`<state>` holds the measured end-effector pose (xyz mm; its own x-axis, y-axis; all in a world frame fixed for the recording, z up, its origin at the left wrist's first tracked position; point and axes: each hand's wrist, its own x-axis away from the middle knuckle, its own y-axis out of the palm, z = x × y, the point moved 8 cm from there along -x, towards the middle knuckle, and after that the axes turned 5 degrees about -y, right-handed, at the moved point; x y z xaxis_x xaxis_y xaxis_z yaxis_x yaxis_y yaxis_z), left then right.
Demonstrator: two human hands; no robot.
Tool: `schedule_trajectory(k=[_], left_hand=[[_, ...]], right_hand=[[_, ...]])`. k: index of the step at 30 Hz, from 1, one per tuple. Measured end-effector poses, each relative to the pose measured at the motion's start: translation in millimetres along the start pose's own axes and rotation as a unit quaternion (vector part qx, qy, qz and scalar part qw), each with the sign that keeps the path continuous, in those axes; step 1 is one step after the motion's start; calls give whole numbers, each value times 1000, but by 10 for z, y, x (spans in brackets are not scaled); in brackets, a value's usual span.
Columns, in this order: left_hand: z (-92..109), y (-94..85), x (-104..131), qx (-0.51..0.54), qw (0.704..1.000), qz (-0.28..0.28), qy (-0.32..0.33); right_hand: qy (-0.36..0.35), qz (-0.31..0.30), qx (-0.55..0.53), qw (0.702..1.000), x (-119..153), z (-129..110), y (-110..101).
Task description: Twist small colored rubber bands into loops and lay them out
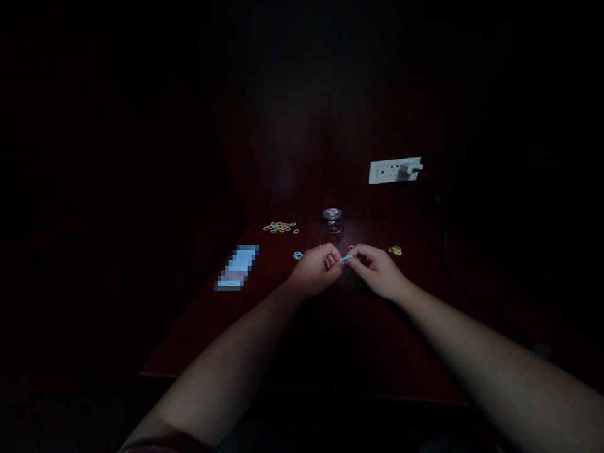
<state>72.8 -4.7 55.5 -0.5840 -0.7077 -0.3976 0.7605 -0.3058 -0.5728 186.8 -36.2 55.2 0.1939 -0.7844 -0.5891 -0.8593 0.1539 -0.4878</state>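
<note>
Between my two hands, above the dark red table, is a light blue hair tie. My left hand pinches its left end with curled fingers. My right hand grips the other end between thumb and fingertips. Beside my left hand lie blue hair ties, partly hidden by it. A pink hair tie shows just behind my right fingertips. To the right of my right hand sits a small pile of yellow hair ties.
A loose heap of mixed-colour hair ties lies at the back left. A clear lidded jar stands at the back middle. On the left is a blurred-out phone-like rectangle. A wall socket holds a plug with a dark cable.
</note>
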Motion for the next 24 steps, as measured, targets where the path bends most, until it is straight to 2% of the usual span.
schedule_trajectory(k=[4, 8, 12, 19, 24], left_hand=[[22, -22, 2, 2, 1000, 7, 6], [90, -88, 9, -11, 999, 38, 32], [57, -32, -3, -21, 999, 12, 25], [-3, -49, -30, -13, 999, 28, 10], [-8, -24, -27, -6, 1000, 17, 9]], right_hand=[[-1, -4, 5, 1000, -1, 0, 9], [4, -43, 3, 999, 16, 18, 81], [6, -65, -4, 998, 33, 15, 118], [18, -30, -17, 999, 14, 29, 61], [40, 2, -29, 999, 19, 65, 13]])
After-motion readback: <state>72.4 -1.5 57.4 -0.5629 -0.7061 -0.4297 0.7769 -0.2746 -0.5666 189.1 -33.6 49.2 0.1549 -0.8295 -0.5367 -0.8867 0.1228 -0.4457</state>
